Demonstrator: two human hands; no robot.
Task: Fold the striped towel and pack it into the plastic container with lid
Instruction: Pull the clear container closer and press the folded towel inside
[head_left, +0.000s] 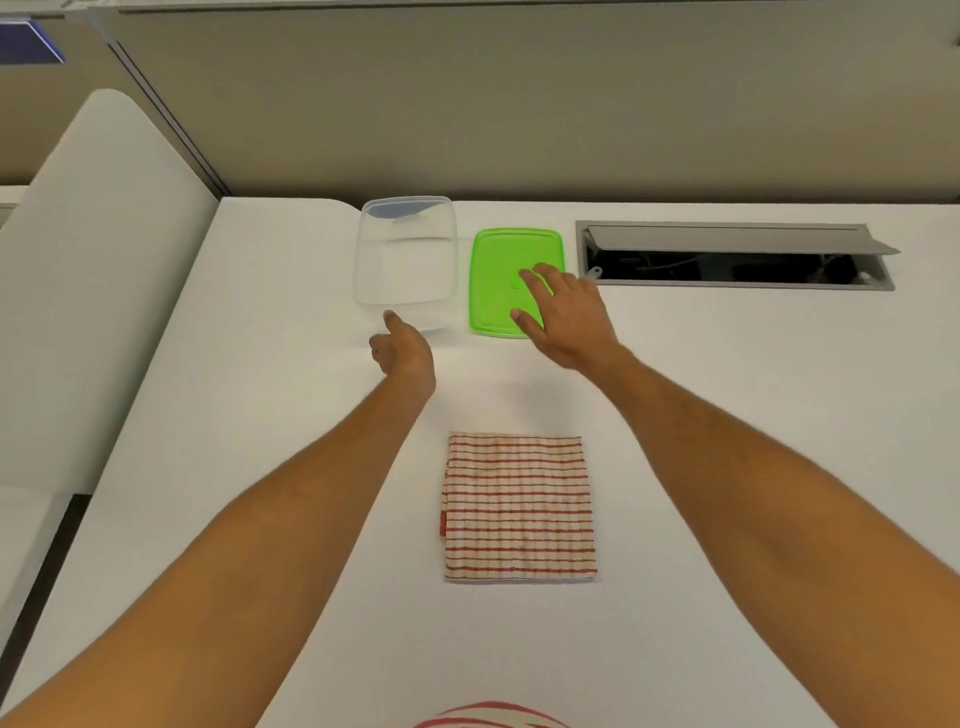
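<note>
towel (519, 506) folded flat between my forearms, soft and light so i'd pinch both near corners; left hand (405, 351) loosely curled, empty, at clear container (405, 260); right hand (563, 312) spread flat over green lid (498, 280), gripping nothing

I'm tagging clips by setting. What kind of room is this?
Probably an office: a white desk with a built-in cable hatch, a partition panel behind it, and a white divider at the left.

White desk (727, 415) w/ open grey cable hatch (735, 254), beige partition wall (519, 104) behind, white rounded divider (93, 270) at left.
</note>
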